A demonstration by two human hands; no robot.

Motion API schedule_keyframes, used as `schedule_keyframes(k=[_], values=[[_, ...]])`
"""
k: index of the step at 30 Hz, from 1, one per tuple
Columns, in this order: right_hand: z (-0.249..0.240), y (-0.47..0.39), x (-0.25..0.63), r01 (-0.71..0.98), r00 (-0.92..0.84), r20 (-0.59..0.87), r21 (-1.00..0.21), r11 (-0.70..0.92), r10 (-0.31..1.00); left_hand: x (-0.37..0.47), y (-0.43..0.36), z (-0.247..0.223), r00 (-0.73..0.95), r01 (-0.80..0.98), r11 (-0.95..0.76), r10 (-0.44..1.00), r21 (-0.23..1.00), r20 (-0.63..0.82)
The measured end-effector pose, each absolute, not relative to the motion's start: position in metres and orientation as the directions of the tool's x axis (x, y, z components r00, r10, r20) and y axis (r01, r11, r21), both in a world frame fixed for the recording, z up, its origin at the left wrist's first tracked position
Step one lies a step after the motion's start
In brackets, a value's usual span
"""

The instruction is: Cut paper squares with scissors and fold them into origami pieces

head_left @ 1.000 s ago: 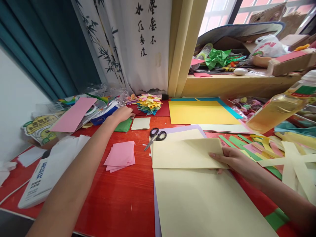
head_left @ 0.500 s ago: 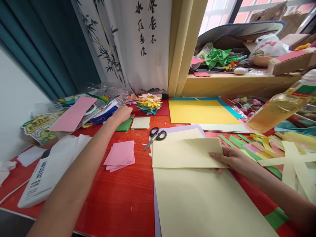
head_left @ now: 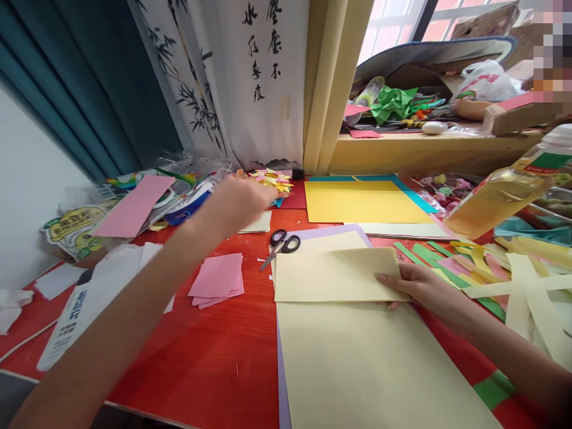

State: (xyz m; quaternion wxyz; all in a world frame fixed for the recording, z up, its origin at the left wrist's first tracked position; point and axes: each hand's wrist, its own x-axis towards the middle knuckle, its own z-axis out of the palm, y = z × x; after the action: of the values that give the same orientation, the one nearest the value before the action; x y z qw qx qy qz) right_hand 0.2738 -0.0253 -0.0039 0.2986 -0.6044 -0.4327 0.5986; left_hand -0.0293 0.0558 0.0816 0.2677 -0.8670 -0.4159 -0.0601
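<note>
Reaching out with the left hand (head_left: 243,205), blurred in motion and partly hiding the multicoloured paper ornament (head_left: 272,180); cannot tell whether gripping anything there, or how far apart in the fingers. Over to the right hand (head_left: 397,286), closed on the cream paper piece (head_left: 330,277) at its right end, thumb on top, fingertips showing below the edge. Lying crosswise, that one, over the large cream sheet (head_left: 370,363), with the lilac sheet (head_left: 283,381) peeking out underneath.

Just left of the cream paper piece, black-handled scissors (head_left: 280,247), handles over the paper's edge, blades pointing down-left onto the red table (head_left: 201,357). Further left, the pink paper squares (head_left: 217,280), loosely stacked. Up near the left hand, the cream paper squares (head_left: 257,224), partly covered from view.

Beyond, the yellow sheet (head_left: 366,201) on top of the blue sheet (head_left: 415,196). And across to the right, a jumble of paper strips (head_left: 478,268), with the bottle (head_left: 504,187) of amber liquid behind. Near the left edge, a white package (head_left: 75,325) on the table.
</note>
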Motion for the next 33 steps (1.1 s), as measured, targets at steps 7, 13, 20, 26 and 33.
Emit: schedule_keyframes(k=[7, 13, 20, 26, 33], values=[[-0.003, -0.026, 0.277, 0.205, -0.134, -0.454, -0.882, -0.424, 0.881, 0.013, -0.019, -0.008, 0.955, 0.289, -0.723, 0.169, -0.627, 0.245], [-0.001, -0.026, 0.278, 0.175, -0.154, -0.448, -0.889, -0.422, 0.881, -0.001, -0.018, -0.020, 0.926, 0.337, -0.765, 0.163, -0.549, 0.341], [-0.007, -0.026, 0.280, 0.111, -0.137, -0.447, -0.893, -0.435, 0.884, -0.001, -0.022, -0.019, 0.840, 0.468, -0.841, 0.329, -0.270, 0.431], [-0.002, -0.026, 0.282, -0.010, -0.083, -0.459, -0.887, -0.462, 0.884, -0.012, -0.013, 0.002, 0.237, 0.751, -0.398, 0.907, 0.527, 0.347], [0.000, -0.026, 0.286, 0.030, -0.055, -0.347, -0.938, -0.346, 0.936, -0.007, -0.015, 0.012, 0.267, 0.257, 0.079, 0.952, 0.963, -0.149]])
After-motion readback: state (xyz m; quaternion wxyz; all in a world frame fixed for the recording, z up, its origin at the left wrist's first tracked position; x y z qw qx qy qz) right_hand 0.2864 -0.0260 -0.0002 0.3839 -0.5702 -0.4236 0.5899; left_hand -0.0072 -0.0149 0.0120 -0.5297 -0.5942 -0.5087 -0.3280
